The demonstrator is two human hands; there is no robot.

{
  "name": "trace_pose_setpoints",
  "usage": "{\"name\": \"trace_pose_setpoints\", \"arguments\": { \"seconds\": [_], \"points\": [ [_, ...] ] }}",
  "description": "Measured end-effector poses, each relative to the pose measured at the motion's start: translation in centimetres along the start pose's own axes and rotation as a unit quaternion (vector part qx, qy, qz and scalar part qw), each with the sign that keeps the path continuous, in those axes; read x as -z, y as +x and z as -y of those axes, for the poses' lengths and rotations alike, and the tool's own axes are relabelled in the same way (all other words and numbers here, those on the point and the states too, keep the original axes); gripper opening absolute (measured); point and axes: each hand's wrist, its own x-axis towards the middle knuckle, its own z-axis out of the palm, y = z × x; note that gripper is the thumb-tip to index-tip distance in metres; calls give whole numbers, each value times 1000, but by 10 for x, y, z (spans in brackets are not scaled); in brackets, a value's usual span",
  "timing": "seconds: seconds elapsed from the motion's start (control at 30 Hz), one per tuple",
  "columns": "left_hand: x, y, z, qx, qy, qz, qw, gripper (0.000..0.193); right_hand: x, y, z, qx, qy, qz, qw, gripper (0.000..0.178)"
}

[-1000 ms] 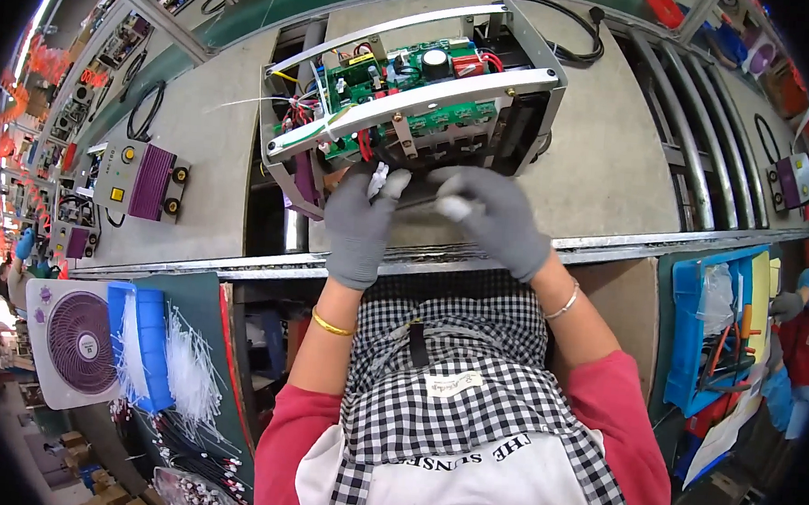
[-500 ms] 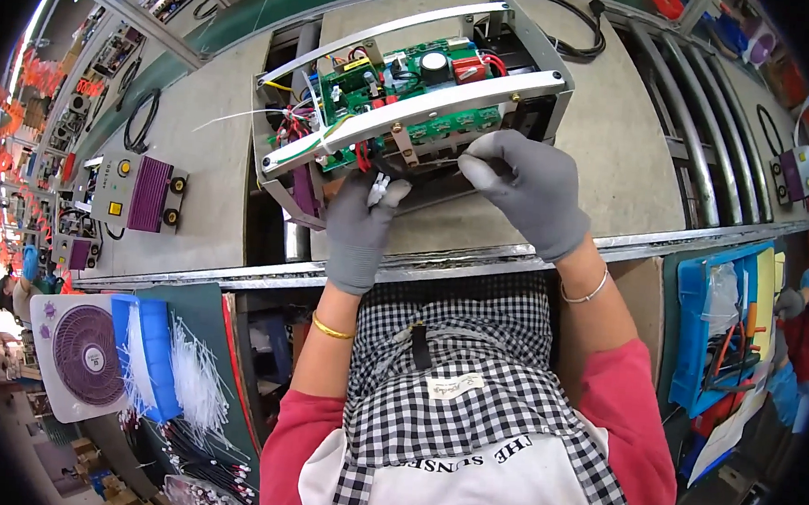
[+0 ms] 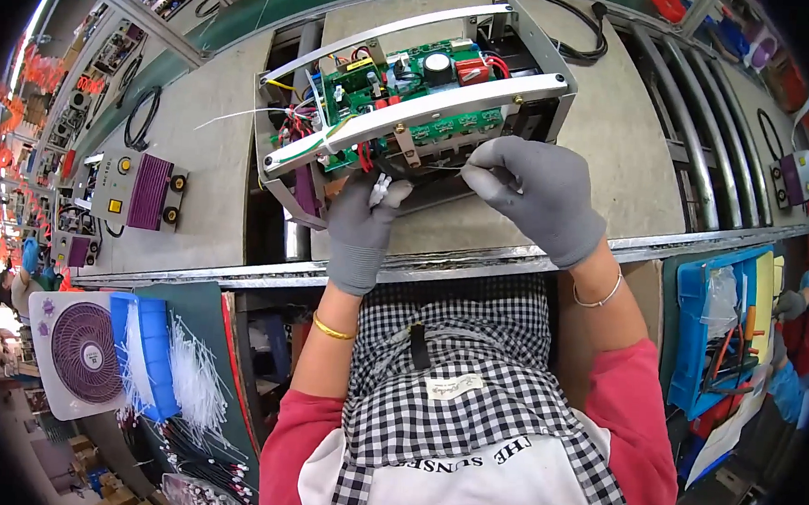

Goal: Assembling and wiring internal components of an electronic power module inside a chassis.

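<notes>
An open metal-framed machine (image 3: 470, 97) stands before me, with a green circuit board (image 3: 386, 94), red and black wires and white rails along its top. At its near left side my left hand (image 3: 361, 227), in a grey glove, closes on a small white wire connector (image 3: 380, 191). My right hand (image 3: 542, 196), also gloved, is in front of the near rail with thumb and forefinger pinched together. A thin strand seems to run from that pinch toward the wires, too fine to name. One long white tie tail (image 3: 237, 115) sticks out from the machine's left end.
A purple and grey machine (image 3: 135, 192) sits on the bench at left. Below it are a fan (image 3: 79, 355), a blue bin (image 3: 153, 357) and white cable ties (image 3: 198, 369). Metal rollers (image 3: 708, 132) and a blue tool tray (image 3: 696, 335) lie at right; a black cable (image 3: 574, 50) lies behind.
My right hand has shifted slightly right and toward me, still pinched. My left hand stays nearly in place with the connector.
</notes>
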Motion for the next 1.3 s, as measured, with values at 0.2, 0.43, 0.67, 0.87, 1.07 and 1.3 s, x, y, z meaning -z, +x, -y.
{"name": "trace_pose_setpoints", "arguments": {
  "seconds": [0.2, 0.43, 0.67, 0.87, 1.07, 1.3],
  "points": [
    [0, -2, 3, 40, -10, 7, 999, 35, 1, 0, -1, 19, 6, 14, 1000, 14],
    [0, 1, 0, 25, -3, 5, 1000, 36, 1, 1, 0, 24, 6, 27, 999, 14],
    [-2, -3, 11, 55, -38, 9, 998, 38, -2, 4, 5, 52, -14, 27, 998, 13],
    [-1, -8, -13, 100, -88, 21, 991, 37, -22, 7, -2, 96, -20, -39, 994, 16],
    [-11, -30, -10, 310, -272, 3, 911, 25, -25, 2, -2, 68, -11, 7, 998, 14],
    [-49, -49, -10, 319, -363, -53, 874, 29, -37, 2, -10, 53, 22, -3, 998, 15]
  ]
}}
